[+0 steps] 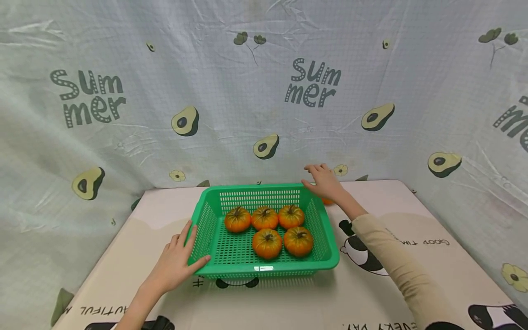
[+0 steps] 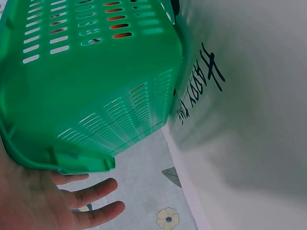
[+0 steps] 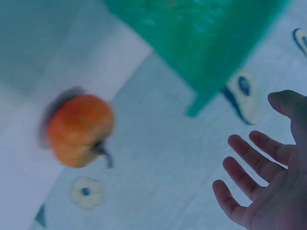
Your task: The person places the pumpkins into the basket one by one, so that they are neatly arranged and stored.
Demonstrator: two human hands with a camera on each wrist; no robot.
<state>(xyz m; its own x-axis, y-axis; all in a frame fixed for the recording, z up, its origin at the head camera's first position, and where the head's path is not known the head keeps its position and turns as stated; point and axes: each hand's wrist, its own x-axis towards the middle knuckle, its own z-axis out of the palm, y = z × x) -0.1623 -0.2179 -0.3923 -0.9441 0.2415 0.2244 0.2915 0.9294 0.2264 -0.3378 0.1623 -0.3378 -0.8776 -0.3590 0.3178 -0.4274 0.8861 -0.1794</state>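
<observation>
A green plastic basket (image 1: pixel 222 271) with slotted walls stands in the middle of the table, and several orange pumpkins (image 1: pixel 266 244) sit inside it. My left hand (image 1: pixel 175 261) touches the basket's left rim, fingers spread and fairly straight, thumb over the front corner. From the left wrist view, that hand (image 2: pixel 43 206) lies against the rim with its fingers extended past it. Above the basket's back right corner hovers my right hand (image 1: pixel 325 182), holding nothing, fingers relaxed. One more pumpkin (image 3: pixel 80 130) lies on the table outside the basket, mostly hidden behind the right hand in the head view.
The table (image 1: pixel 371 298) wears a light cover with printed lettering and cartoon shapes. A pale curtain (image 1: pixel 222 151) with avocado prints hangs behind and at both sides. A dark object (image 1: pixel 162 323) shows at the bottom edge, near the left forearm.
</observation>
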